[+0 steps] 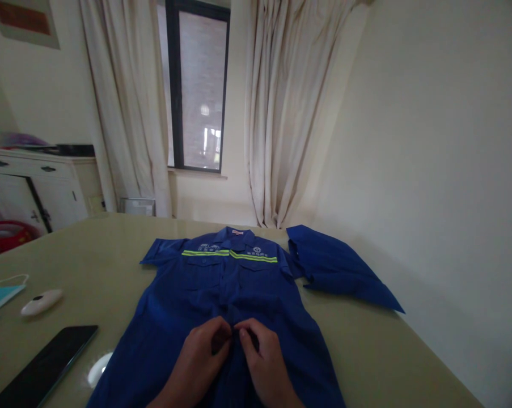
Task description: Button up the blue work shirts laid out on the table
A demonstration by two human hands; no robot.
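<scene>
A blue short-sleeved work shirt (264, 300) lies spread face up on the table, its collar at the far end. Yellow-green reflective strips and pale printing cross its chest above two flap pockets. Over the front placket, below the pockets, my left hand (207, 348) pinches the shirt fabric. Close against it, my right hand (262, 351) grips the same placket between thumb and fingers. The fingertips almost meet, and whatever small detail lies between them is too dark to make out.
Another folded blue cloth (341, 263) lies by the shirt's right sleeve, near the wall. On the left of the table (106, 272) are a black phone (43, 365), a whitish oval object (42, 302) and a light blue face mask (0, 296). A cabinet (47, 187) stands beyond.
</scene>
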